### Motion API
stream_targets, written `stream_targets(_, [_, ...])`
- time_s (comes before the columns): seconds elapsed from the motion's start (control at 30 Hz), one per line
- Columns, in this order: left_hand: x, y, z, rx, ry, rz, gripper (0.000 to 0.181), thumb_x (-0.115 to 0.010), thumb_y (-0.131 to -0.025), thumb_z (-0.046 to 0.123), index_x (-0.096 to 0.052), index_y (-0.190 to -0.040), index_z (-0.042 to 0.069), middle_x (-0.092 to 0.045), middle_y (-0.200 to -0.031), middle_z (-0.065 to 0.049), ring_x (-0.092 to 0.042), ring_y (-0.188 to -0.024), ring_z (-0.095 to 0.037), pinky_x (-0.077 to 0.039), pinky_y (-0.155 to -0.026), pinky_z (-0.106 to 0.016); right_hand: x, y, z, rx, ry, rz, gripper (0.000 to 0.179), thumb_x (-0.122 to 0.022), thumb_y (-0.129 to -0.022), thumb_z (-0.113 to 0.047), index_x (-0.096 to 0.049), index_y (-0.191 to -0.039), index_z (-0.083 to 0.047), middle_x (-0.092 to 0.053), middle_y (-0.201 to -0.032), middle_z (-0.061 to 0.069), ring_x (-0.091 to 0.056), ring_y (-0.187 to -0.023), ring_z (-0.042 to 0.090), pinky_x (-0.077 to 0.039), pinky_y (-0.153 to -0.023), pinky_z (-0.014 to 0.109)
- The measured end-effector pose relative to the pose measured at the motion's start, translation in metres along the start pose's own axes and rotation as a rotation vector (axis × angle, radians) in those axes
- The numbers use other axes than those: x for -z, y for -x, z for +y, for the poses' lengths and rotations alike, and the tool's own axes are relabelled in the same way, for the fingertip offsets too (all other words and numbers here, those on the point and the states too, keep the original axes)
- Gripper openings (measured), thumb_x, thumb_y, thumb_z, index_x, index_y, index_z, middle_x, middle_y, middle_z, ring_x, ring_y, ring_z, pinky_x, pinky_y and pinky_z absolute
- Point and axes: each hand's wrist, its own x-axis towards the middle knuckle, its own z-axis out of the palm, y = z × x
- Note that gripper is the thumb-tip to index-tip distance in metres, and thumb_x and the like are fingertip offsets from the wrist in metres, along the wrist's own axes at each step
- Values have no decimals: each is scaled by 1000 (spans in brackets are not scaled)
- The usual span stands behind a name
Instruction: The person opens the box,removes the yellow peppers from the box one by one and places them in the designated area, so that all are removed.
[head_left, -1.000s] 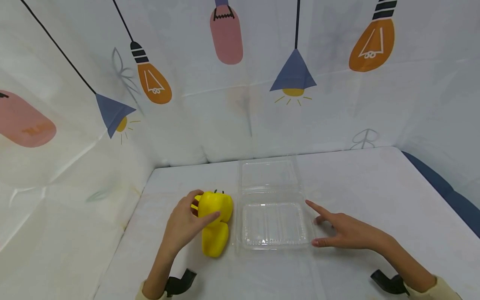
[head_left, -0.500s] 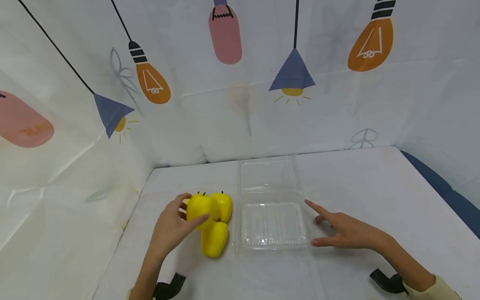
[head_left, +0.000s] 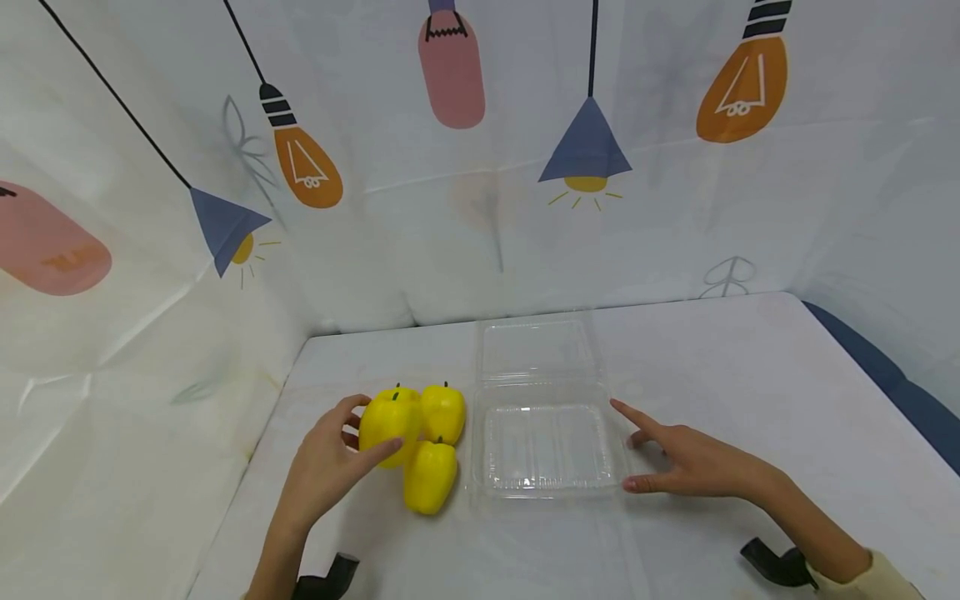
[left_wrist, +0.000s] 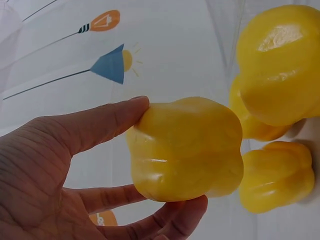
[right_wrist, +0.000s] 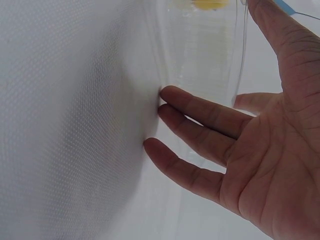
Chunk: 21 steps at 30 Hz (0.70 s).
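My left hand (head_left: pixel 324 467) holds a yellow bell pepper (head_left: pixel 387 429) between thumb and fingers, at the left of the group. In the left wrist view the held pepper (left_wrist: pixel 185 150) shows its smooth lobed underside. Three more yellow peppers stand close by: one behind (head_left: pixel 409 392), mostly hidden, one at the right (head_left: pixel 444 415), and one in front (head_left: pixel 430 477). My right hand (head_left: pixel 697 461) lies at the right rim of a clear plastic clamshell box (head_left: pixel 551 450), fingers spread. In the right wrist view, its thumb and a fingertip touch the box's edge (right_wrist: pixel 242 55).
The box's lid (head_left: pixel 536 348) lies folded back toward the wall. A white cloth covers the table (head_left: pixel 720 358). White curtains printed with lamps (head_left: pixel 495 225) stand behind and at the left. Black wrist mounts (head_left: pixel 776 567) sit below both hands.
My left hand has moved left and a little nearer with the bell pepper, uncovering more of the other peppers. My right hand and the box have stayed in place.
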Motion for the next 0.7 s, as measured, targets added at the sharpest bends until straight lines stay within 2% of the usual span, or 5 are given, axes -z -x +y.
stream_targets(0.3, [7,5,-10,-2,-40,-35,75,-75,-70,57,-51,-127,15,-60,-105,-8,-59,-82,-17,-48,-60,-28,0,0,-1,-1,-2,-4,101,-69,-76,-57,-8,-152,-28,-58,-121,11,-54,-107,29,-46,-81,59])
stream_targets(0.7, [14,11,-13,91,-85,-107,73,-76,-69,57,-52,-123,15,-62,-106,-9,-60,-81,-18,-49,-60,-30,-1,0,1,-16,-4,-2,102,-68,-76,-58,-8,-152,-27,-58,-121,9,-54,-107,26,-46,-83,56])
